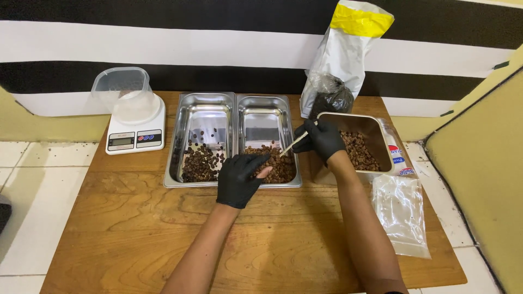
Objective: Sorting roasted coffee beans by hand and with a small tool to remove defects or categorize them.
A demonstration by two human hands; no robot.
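The right hand [325,138], in a black glove, pinches a pair of slim pale tweezers [294,142] between thumb and fingers, the tips pointing down and left toward the beans in the middle steel tray [267,109]. The left hand [239,178], also gloved in black, reaches into the near end of the same tray with its fingers loosely curled; one fingertip shows bare through the glove, and whether it pinches a bean cannot be told.

The sorting looks to be partway through. The middle tray holds a layer of brown beans [275,163] gathered at its near end, with its far half showing bare metal. The left steel tray [204,109], touching it side by side, holds a thinner, looser scatter of darker beans [200,162]. To the right, a third steel pan [376,128] is tilted and holds a good heap of beans, so by this showing plenty remains to go through.

Further out on the wooden table [136,218] stand a white kitchen scale [135,133] with a clear plastic tub [122,87] on it, a white and yellow bag [343,54] against the wall, and a clear plastic pouch [402,212] lying near the right forearm.
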